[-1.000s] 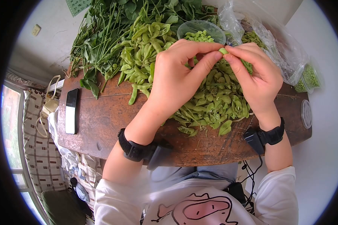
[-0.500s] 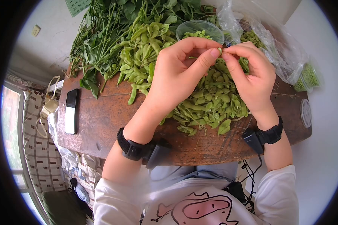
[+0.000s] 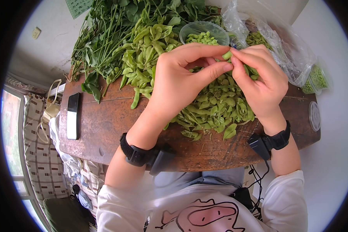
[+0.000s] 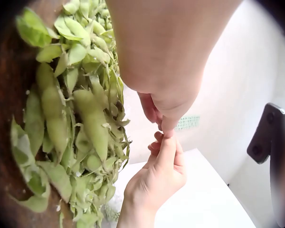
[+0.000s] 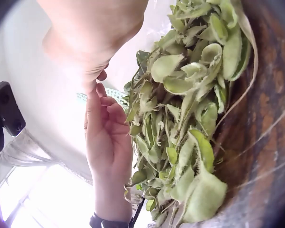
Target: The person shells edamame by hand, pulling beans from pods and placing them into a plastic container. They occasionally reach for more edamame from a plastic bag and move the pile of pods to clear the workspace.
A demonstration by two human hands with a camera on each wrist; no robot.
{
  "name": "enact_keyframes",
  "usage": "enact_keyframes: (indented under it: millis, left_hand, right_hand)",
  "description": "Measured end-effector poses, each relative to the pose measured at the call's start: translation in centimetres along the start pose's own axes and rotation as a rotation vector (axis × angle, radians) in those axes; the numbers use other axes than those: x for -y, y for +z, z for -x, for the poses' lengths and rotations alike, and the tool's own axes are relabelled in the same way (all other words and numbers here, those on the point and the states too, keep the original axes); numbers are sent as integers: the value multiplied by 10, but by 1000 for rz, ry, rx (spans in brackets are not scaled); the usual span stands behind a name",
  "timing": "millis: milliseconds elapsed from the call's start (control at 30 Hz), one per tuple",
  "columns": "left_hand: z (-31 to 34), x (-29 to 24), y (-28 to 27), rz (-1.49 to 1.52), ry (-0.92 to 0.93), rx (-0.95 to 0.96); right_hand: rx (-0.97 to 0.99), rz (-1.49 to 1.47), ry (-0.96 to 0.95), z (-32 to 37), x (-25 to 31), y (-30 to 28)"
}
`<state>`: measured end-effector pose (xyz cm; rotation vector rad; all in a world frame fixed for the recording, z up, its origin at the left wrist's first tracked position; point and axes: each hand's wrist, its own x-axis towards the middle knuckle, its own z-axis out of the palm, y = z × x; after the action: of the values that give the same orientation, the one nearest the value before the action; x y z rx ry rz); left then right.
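Note:
A small green soybean pod (image 3: 227,55) is held up between the fingertips of both hands, over the heap on the table. My left hand (image 3: 178,75) grips it with thumb and forefinger, the thumb tip just below it. The right hand (image 3: 263,83) pinches its right end. Below them lies a heap of pods and opened shells (image 3: 216,104). Close behind the fingers stands a clear round bowl (image 3: 185,34) with shelled green beans (image 3: 202,38) in it. Both wrist views show the fingertips meeting, with the pod hidden behind the hands.
Plump pods (image 3: 143,58) and leafy stalks (image 3: 100,50) lie left and back on the wooden table (image 3: 104,120). A phone (image 3: 73,116) rests at the left edge. At the right are a plastic bag (image 3: 294,63), a tub of beans (image 3: 318,79) and a clear lid (image 3: 315,116).
The fingertips have shifted slightly around the pod, and more of its green shows now than half a second ago. Both hands stay together above the heap.

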<state>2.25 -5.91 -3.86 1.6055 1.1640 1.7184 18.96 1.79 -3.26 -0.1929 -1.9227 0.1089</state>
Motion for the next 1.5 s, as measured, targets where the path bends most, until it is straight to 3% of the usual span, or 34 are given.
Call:
enact_keyframes:
  millis: [133,733,867,933,1067,1167,1233,1333,1467,1500]
  left_hand:
    - [-1,1,-1,-185,190,-11]
    - [-3,9,-3,-305,323,26]
    - [-3,8,-3,-311,328,21]
    - [-1,5,0,-228,192,15]
    - [0,6,0,-238,183,7]
    - [-3,7,-3,-324,250,11]
    - [-5,11,-5,-427,401,41]
    - [-5,9,-5,-472,430,58]
    - [-3,6,-6,-467,367,76]
    - [-2,3,-5,-372,257,65]
  right_hand:
    - [5,15,-5,0,3,0]
    - [3,32,129,4,3,2]
    - [14,45,80,1,4,0]
    - [29,68,40,0,3,0]
    - [30,87,13,0,2,-1]
    - [32,104,16,-1,3,-1]
    - [35,118,13,-1,3,-1]
    - [47,136,-20,-2,1,0]
    - [47,115,18,1,1,1]
    - [50,101,56,1,2,1]
